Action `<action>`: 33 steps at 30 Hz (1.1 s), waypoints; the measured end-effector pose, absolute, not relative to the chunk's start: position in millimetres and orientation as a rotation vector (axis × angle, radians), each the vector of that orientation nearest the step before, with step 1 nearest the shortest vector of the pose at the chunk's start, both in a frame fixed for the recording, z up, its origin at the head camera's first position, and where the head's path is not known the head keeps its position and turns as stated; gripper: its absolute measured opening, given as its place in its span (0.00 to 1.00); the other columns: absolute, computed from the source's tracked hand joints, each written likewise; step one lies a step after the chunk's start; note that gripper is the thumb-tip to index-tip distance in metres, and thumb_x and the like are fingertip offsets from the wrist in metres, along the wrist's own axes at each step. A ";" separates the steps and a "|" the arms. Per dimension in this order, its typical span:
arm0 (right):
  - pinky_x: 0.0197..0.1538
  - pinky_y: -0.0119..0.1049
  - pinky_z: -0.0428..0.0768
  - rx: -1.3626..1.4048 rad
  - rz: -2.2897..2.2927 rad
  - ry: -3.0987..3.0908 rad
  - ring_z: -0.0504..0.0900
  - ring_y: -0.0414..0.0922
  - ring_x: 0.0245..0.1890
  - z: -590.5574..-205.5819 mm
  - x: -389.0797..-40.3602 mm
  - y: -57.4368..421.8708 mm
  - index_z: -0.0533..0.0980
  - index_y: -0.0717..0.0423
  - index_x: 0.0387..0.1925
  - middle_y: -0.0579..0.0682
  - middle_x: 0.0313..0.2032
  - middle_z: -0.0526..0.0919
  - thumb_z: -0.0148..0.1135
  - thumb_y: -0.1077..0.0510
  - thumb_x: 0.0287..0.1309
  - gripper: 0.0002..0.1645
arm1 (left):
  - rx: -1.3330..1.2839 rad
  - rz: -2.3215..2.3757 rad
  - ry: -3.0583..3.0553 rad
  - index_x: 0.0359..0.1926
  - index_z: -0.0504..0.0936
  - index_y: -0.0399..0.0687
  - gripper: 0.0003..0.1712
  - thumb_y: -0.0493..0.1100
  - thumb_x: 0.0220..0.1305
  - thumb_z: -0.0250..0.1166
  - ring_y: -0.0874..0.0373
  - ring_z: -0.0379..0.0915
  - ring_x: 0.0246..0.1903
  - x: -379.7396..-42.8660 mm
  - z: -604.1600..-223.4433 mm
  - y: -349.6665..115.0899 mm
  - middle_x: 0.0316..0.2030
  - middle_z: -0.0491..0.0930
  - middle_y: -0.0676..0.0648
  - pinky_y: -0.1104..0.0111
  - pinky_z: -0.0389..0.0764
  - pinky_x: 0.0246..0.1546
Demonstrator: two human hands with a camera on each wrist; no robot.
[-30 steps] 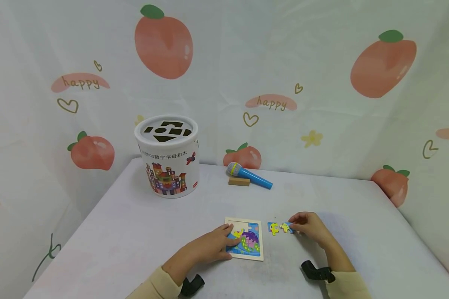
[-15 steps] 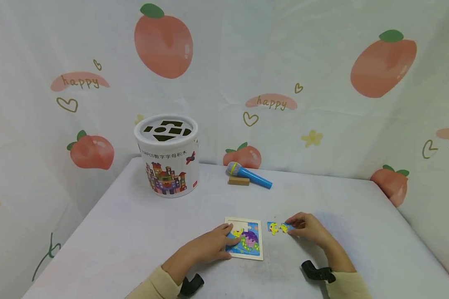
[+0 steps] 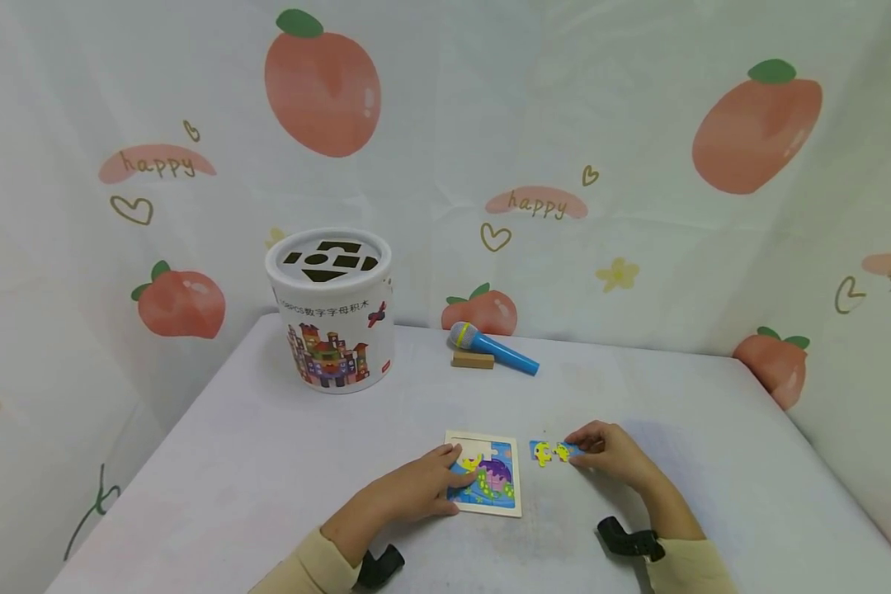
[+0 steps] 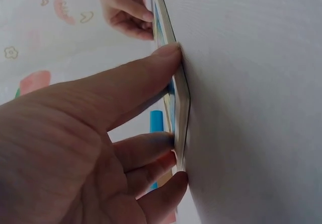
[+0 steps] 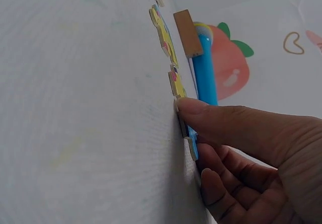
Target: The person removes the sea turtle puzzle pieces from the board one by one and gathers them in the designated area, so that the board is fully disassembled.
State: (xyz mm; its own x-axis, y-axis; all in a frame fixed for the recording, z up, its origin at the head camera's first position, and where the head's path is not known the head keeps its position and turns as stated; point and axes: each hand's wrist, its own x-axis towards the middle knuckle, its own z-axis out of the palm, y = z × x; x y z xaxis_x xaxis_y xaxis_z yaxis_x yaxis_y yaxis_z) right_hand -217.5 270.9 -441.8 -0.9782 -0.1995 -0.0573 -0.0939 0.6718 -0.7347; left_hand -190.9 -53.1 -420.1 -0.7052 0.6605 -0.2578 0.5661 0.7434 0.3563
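My left hand (image 3: 416,487) rests with spread fingers on the left side of a small wooden jigsaw puzzle board (image 3: 520,487). In the left wrist view its thumb and fingertips press along the edge of the board (image 4: 183,100). A purple and yellow picture fills most of the tray; bare wood shows near the top. Right of the board lies a loose puzzle piece (image 3: 540,453), blue and yellow. Beside it my right hand (image 3: 615,454) pinches a second puzzle piece (image 3: 562,452) between thumb and fingers, close over the table. Its right part is hidden by the fingers.
A blue toy microphone (image 3: 508,354) and a wooden block (image 3: 473,360) lie toward the back of the table. At the back left stands a large white bucket (image 3: 332,330) with shape holes in its lid. Behind hangs a peach-printed curtain (image 3: 431,124).
My right hand has shifted slightly left, and the puzzle piece in it has turned from tilted to level with the loose one. My left hand and the board stay in place.
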 end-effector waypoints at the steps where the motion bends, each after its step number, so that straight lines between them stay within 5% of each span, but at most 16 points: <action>1: 0.36 0.30 0.76 -0.234 -1.197 2.750 0.75 0.43 0.35 -441.6 -217.6 270.8 0.80 0.65 0.39 0.54 0.36 0.80 0.70 0.63 0.45 0.17 | 0.943 0.356 2.573 0.63 0.69 0.67 0.29 0.53 0.60 0.62 0.49 0.50 0.70 -191.5 -419.7 -53.0 0.70 0.57 0.45 0.57 0.64 0.65; 16: 0.40 0.34 0.78 -0.152 -1.150 2.794 0.78 0.44 0.37 -429.3 -221.4 267.6 0.80 0.63 0.39 0.53 0.37 0.83 0.70 0.60 0.47 0.17 | 0.950 0.447 2.591 0.62 0.71 0.63 0.30 0.55 0.58 0.64 0.51 0.56 0.68 -193.6 -413.1 -48.4 0.68 0.62 0.46 0.58 0.63 0.66; 33: 0.50 0.45 0.80 -0.415 -1.160 2.657 0.81 0.48 0.42 -417.8 -241.9 205.4 0.80 0.63 0.43 0.55 0.41 0.83 0.69 0.57 0.50 0.19 | 0.909 0.327 2.622 0.62 0.71 0.62 0.35 0.53 0.52 0.70 0.53 0.62 0.65 -191.3 -413.7 -21.8 0.66 0.66 0.47 0.61 0.68 0.62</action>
